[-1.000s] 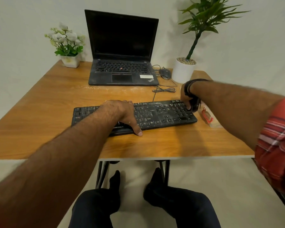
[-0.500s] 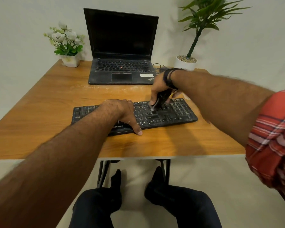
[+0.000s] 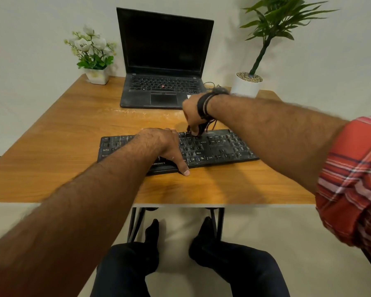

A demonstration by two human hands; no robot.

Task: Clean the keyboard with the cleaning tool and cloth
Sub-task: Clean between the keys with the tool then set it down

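Two hands on one keyboard

Keyboard (image 3: 219, 146): black, flat on table (image 3: 51, 146), under both hands. Left hand (image 3: 161, 144): open, palm down, pressing the keys, thumb over the near edge. Right hand (image 3: 192, 113): closed around small dark cleaning tool (image 3: 194, 130), tip touching the far key row, just beyond the left hand.
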